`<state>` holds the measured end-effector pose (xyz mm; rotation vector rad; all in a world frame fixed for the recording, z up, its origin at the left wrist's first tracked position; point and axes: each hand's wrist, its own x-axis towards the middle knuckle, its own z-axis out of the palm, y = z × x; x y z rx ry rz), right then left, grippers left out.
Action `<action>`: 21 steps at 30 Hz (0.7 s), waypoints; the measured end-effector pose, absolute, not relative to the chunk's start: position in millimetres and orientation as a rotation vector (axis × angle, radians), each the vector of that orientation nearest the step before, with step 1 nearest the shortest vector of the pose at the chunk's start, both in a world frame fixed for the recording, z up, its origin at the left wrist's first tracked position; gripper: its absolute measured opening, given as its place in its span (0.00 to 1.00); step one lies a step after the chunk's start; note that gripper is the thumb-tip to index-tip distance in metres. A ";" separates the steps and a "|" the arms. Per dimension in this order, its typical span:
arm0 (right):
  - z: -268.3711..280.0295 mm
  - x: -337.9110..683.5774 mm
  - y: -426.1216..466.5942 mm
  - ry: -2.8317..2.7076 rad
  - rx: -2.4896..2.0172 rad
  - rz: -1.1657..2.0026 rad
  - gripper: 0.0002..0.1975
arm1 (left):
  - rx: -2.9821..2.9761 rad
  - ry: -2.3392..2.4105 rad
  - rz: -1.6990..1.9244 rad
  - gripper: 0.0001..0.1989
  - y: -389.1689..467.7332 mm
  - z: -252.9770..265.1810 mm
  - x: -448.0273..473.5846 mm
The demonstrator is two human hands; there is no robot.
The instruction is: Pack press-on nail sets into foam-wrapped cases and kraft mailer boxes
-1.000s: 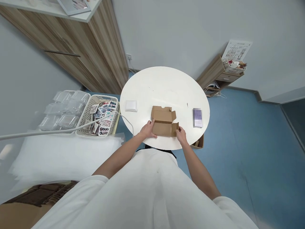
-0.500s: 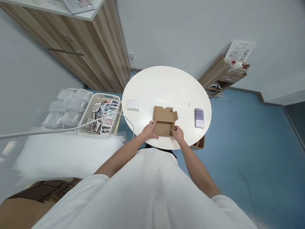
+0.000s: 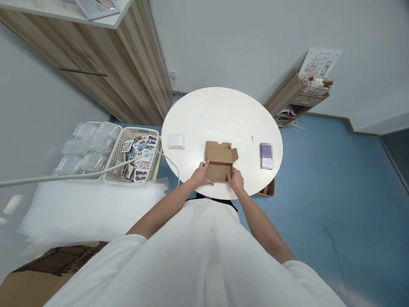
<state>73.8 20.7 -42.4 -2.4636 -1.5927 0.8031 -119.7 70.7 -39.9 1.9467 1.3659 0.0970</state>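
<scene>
A small brown cardboard box (image 3: 219,172) lies on the white oval table (image 3: 223,111), its lid raised at the back and a side flap standing out to the right. My left hand (image 3: 200,174) grips the box's left side, thumb at the upper corner and fingers along the wall. On the opposite side, my right hand (image 3: 236,181) pinches the right wall, with the thumb inside. The box's inside shows bare cardboard. Left of it on the table is a flat white packet (image 3: 177,141); to the right lies a purple and white item (image 3: 266,156), blurred out.
A white basket (image 3: 108,172) of printed sheets stands left of the table, beside stacked clear plastic boxes (image 3: 92,147). A white cable (image 3: 96,174) crosses in front of them. White sheeting (image 3: 92,209) lies below. A wooden cabinet (image 3: 128,64) rises behind. An open carton (image 3: 270,189) sits under the table's right edge.
My right hand has shifted slightly left along the box's right wall, its thumb now further inside. My left hand stays on the left side. The camera view has moved a little.
</scene>
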 end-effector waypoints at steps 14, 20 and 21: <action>-23.9 88.7 1.0 -1.205 -2.212 1.242 0.32 | 1.601 1.367 0.446 0.55 44.1 -54.5 -119.4; -30.3 102.3 -4.6 -0.883 -1.942 1.301 0.27 | 1.218 1.303 0.663 0.38 35.1 -64.9 -109.9; -32.5 105.4 -4.3 -0.858 -1.909 1.291 0.26 | 1.180 1.290 0.681 0.36 35.7 -65.7 -107.2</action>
